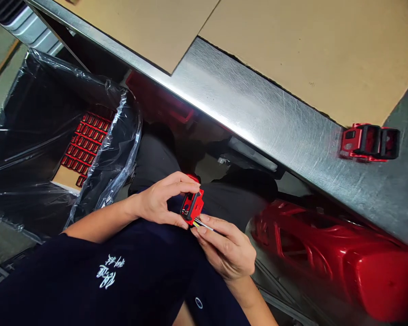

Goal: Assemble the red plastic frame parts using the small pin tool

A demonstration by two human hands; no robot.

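Over my lap, my left hand [163, 199] pinches a small red and black plastic part [192, 207] between thumb and fingers. My right hand [224, 246] is closed around a thin metal tool [202, 223] whose tip touches the bottom of that part. A second red and black part [369, 141] of the same kind lies on the steel table [258, 113] at the right, away from both hands.
Cardboard sheets [292, 50] cover the table's far side. At the left, a box lined with black plastic film [37, 136] holds rows of red parts [88, 140]. A large glossy red moulding [343, 253] sits beside my right forearm under the table edge.
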